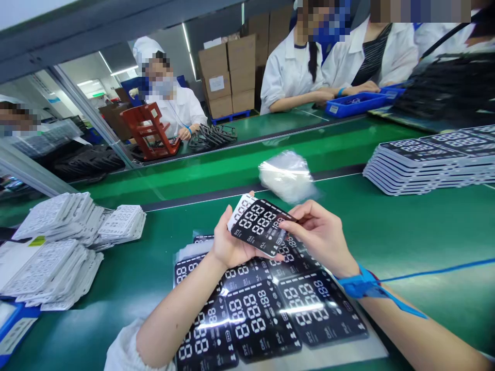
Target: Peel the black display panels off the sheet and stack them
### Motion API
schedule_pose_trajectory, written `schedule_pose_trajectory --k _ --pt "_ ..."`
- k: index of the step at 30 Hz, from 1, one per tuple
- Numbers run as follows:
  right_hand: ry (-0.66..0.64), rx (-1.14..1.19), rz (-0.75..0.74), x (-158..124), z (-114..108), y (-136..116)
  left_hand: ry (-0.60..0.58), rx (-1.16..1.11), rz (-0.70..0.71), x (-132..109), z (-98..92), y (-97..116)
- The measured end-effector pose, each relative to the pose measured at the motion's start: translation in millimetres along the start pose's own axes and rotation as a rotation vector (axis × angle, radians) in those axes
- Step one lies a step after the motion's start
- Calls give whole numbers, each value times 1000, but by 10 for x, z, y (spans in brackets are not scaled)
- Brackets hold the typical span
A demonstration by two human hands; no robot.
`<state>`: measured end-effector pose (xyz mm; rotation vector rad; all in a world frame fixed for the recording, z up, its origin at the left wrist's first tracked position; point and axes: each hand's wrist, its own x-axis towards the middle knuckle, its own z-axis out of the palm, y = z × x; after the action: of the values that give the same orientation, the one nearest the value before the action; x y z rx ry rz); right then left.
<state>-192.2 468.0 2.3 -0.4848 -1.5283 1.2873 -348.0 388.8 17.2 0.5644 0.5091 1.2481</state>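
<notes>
My left hand [228, 242] is closed around a black display panel [261, 224] printed with white digit segments, held together with a white plastic frame [240, 207] behind it. My right hand [319, 234] pinches the panel's right edge with thumb and fingers; a blue wrist strap [361, 283] circles that wrist. Both hands hover above several more black display panels [266, 309] laid on a sheet on the green bench [406, 232].
White frames [58, 242] are piled at the left. A stack of black panels [429, 159] lies at the right. A clear plastic bag [288, 175] rests on the belt ahead. Across the belt sit several people in white coats, with a blue tray [353, 105] and a red rack [149, 129].
</notes>
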Motion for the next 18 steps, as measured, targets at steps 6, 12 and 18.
schedule_pose_trajectory --k 6,12,18 --pt "12 -21 -21 -1 11 -3 -5 8 -6 2 0 -2" --pt "6 -71 -30 -7 6 19 21 -15 -5 2 -9 0" --pt "0 -145 -11 -24 -20 46 52 -9 -11 4 1 -9"
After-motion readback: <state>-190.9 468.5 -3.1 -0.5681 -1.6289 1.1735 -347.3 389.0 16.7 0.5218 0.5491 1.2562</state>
